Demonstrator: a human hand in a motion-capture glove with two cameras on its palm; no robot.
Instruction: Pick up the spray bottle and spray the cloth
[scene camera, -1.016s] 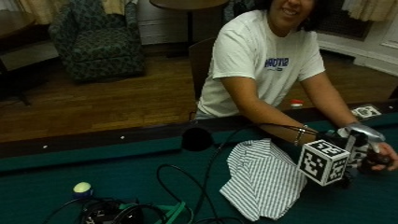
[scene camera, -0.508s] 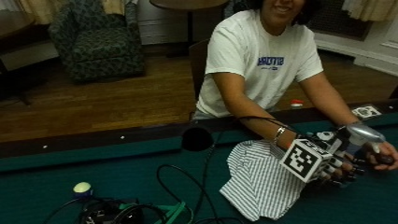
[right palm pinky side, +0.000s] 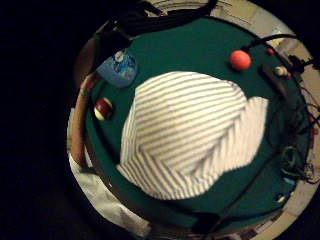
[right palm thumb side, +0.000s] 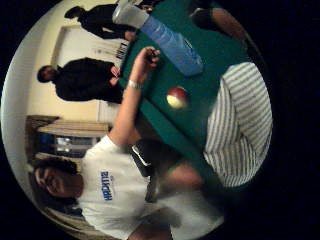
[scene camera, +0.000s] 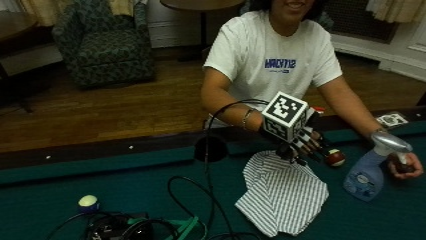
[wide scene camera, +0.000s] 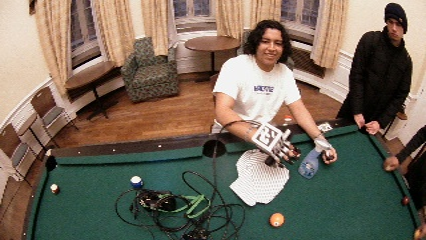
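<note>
A person in a white T-shirt (scene camera: 273, 60) is seen at the far side of a green pool table (scene camera: 100, 185). A striped cloth (scene camera: 283, 192) is spread flat on the felt near the far rail, just in front of the person. The gloved right hand (scene camera: 303, 145) is held above the far edge of the cloth, palm down, with its fingers spread and only slightly bent; nothing is held in it.

The blue spray bottle (scene camera: 365, 177) is seen to the right of the cloth, apart from it, tilted with its base on the felt. Its grey head (scene camera: 391, 142) is gripped by the bare left hand (scene camera: 406, 165), not by the gloved one. A red and white ball (scene camera: 333, 157) lies on the felt between the gloved hand and the bottle, near the far rail.

In the little-finger palm view the cloth (right palm pinky side: 187, 135) fills the middle, with the bottle (right palm pinky side: 119, 67) and the ball (right palm pinky side: 103, 108) beside it and an orange ball (right palm pinky side: 240, 59) farther off. In the wide view a tangle of black cables (wide scene camera: 180, 207) lies on the felt left of the cloth.
</note>
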